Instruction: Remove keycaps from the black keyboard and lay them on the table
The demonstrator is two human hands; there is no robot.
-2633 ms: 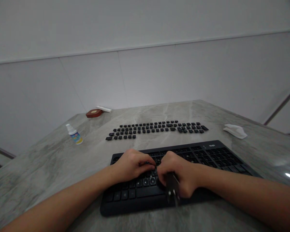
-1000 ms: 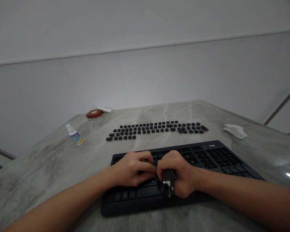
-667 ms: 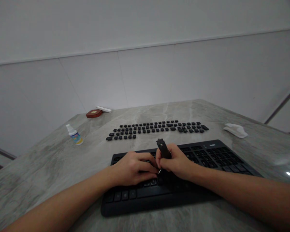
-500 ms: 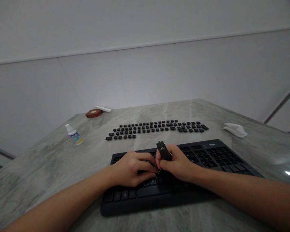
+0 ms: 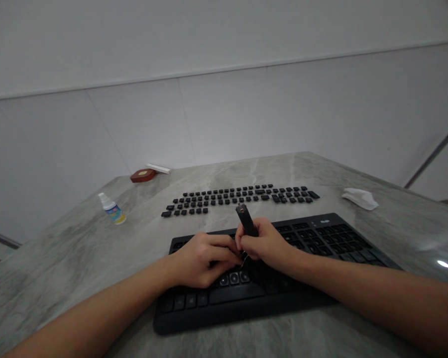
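A black keyboard [image 5: 224,315] lies at a slant in front of me, many of its keycaps gone in the upper and right areas. Held upright over its middle is a dark-handled keycap puller [image 5: 247,221], with a thin metal wire at its lower end. My right hand [image 5: 263,242] is closed around that handle. On the keyboard's left half rests my left hand [image 5: 208,258], palm down, fingers stretched to the right with the tips beside the puller's wire. Whether those fingertips touch the wire is hard to make out. Several keycaps [image 5: 234,278] remain below them.
Loose black keycaps [image 5: 220,197] are laid out in rows beyond the keyboard. A white spray bottle [image 5: 112,209] stands at left. Farther back are a brown case [image 5: 142,175] and a white strip [image 5: 159,168]. A crumpled white cloth or tissue [image 5: 360,198] lies at right; a wall closes the back.
The puller has risen slightly and its handle now leans to the left, with more wire showing. My right hand shifted a little left and up; the left hand stays nearly in place.
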